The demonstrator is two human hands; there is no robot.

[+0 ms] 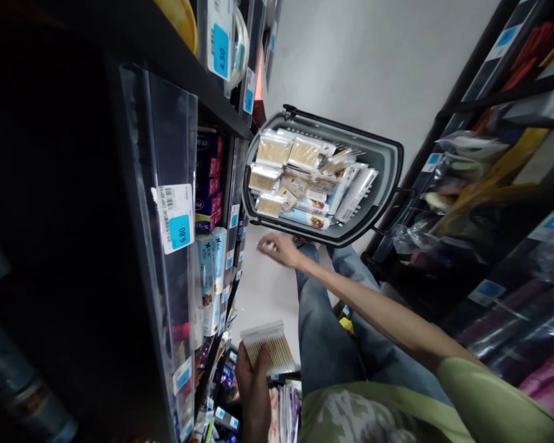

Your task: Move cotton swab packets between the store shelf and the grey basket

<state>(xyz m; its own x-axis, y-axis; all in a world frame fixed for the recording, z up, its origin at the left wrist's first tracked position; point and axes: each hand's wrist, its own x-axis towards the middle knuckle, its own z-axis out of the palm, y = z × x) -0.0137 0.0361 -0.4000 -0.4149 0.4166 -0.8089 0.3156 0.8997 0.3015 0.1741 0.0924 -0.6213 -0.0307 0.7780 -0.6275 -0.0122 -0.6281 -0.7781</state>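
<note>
Black shelving (pixel 212 98) bearing purple boxes (pixel 207 187) and blue-and-white packs (pixel 211 261), grey basket (pixel 384 161) holding packets of thin sticks (pixel 274 150)

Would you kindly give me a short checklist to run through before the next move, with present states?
1. Left hand holding the stick pack: ok, gripped by one edge.
2. Stick pack properly sealed: cannot tell.
3. Right hand free: cannot tell, it is curled.
4. Bare space in the basket: ok, toward the right end in the picture.
5. Small packs in the basket lined up neatly: not ok, several lie askew.
</note>
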